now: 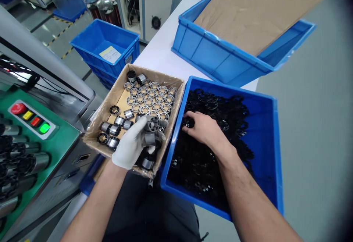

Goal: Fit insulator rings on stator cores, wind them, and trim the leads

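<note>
My left hand point(129, 142), in a white glove, is over the cardboard box point(91, 131). Its fingers are closed around a slotted metal motor core point(150, 139); another core point(153, 124) shows at the fingertips, partly covered by the glove. Below the palm lie more cores with black end pieces point(148, 162). In the blue bin point(263, 139), my bare right hand point(202, 127) curls its thumb and forefinger around a small black ring-shaped part point(189, 121). A heap of similar black parts point(201, 161) surrounds that hand.
Rows of bare metal cores point(151, 98) stand in the cardboard box. Behind the bin is a blue crate point(215, 54) with a cardboard sheet point(259, 10). Stacked blue crates point(104, 43) stand on the floor. At left, a green machine point(60, 124) carries a button panel point(33, 119).
</note>
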`<state>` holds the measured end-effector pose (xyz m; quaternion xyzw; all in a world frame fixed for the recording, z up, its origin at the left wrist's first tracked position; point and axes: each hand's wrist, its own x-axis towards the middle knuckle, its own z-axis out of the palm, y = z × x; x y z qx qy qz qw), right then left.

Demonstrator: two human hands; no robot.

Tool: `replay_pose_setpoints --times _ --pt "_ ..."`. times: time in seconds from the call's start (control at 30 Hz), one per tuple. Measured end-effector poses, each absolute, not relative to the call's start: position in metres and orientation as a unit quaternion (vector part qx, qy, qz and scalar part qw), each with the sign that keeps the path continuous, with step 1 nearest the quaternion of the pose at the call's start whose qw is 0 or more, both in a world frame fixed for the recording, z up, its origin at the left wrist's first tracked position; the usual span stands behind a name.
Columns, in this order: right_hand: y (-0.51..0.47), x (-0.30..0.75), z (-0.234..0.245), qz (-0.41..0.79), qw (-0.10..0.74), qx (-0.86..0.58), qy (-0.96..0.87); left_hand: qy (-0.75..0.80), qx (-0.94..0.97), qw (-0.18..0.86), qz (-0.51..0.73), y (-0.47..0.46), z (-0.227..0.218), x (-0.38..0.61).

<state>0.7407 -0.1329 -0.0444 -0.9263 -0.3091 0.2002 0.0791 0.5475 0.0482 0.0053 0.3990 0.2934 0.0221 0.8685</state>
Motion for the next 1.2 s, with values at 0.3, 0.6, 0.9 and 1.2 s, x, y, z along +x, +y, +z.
replay_pose_setpoints --times 0.3,0.6,0.9,1.2 --pt "-0.151 0.754 -0.035 0.195 0.156 -0.931 -0.268 0.255 0.404 0.877 0.042 0.045 -0.004 0.541" --pt "-0.173 0.763 -0.024 0.155 0.301 -0.913 -0.228 0.245 0.458 0.853 0.047 0.042 -0.006 0.54" --pt "-0.141 0.719 0.002 0.281 0.596 -0.714 -0.236 0.248 0.539 0.803 0.059 0.033 -0.007 0.543" --pt "-0.124 0.686 0.013 0.277 0.64 -0.634 -0.335 0.241 0.644 0.716 0.117 0.025 0.002 0.54"
